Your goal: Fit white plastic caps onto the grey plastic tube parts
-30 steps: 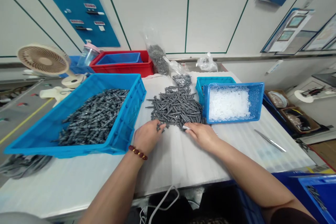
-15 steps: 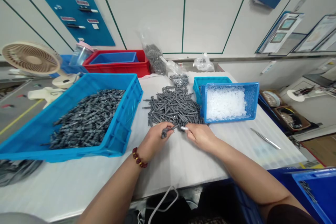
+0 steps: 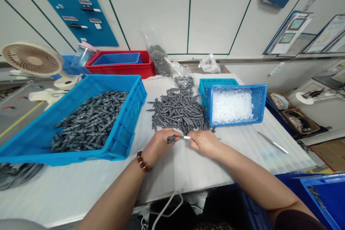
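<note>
I watched through a single camera worn on the person's head, looking forward and down across the bench [image 3: 178,176]. The wall [image 3: 161,3] filled the top of my view, and the bench's near edge crossed low in it. Both forearms reached in from the bottom, so I saw the left hand [image 3: 159,145] and right hand [image 3: 206,144] from above and behind, near mid-frame, within arm's reach. The wide view leaned outward at its sides.

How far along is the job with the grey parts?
Likely done: the heap in the large blue bin. In hand: grey parts in the left hand, against a silver tool in the right hand. Apparently left: the loose pile. Exact share unclear.
</note>
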`<state>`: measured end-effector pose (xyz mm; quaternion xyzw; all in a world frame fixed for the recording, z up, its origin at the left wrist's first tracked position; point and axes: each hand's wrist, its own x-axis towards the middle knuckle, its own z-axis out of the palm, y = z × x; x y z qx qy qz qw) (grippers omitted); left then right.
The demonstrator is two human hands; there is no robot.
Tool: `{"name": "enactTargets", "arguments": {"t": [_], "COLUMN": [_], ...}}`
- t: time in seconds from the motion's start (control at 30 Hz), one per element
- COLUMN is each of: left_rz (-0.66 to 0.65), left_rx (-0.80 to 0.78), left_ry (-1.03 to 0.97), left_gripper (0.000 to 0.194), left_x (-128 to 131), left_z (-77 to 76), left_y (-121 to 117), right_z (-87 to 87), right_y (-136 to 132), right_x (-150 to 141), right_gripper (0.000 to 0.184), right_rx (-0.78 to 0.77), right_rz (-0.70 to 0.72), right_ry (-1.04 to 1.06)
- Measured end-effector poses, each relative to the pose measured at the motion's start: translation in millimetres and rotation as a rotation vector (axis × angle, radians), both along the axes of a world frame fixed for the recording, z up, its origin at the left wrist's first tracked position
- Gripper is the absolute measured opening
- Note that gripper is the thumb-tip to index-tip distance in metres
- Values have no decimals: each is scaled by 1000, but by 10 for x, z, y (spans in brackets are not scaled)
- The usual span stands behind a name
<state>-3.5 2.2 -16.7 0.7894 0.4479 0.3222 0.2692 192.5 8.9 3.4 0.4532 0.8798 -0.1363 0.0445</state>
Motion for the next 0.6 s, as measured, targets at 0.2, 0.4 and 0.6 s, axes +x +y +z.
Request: {"name": "enactTargets", "arguments": {"t": [0.2, 0.4, 0.6], "left_rz": [-12, -38, -28], "left_rx": [-114, -99, -113], "left_ry": [9, -12, -27], "left_gripper": [17, 18, 20], "left_x": [31, 53, 42], "left_z": [-44, -31, 9], "left_y": [-17, -41, -29], "right_z": [29, -7, -17], "right_y": [-35, -40, -12], "right_x": [-21, -21, 13], "right_gripper": [21, 32, 27], "right_rx": [6, 30, 22], "right_rz": [28, -39, -15], "right_ry": [-2, 10, 69]}}
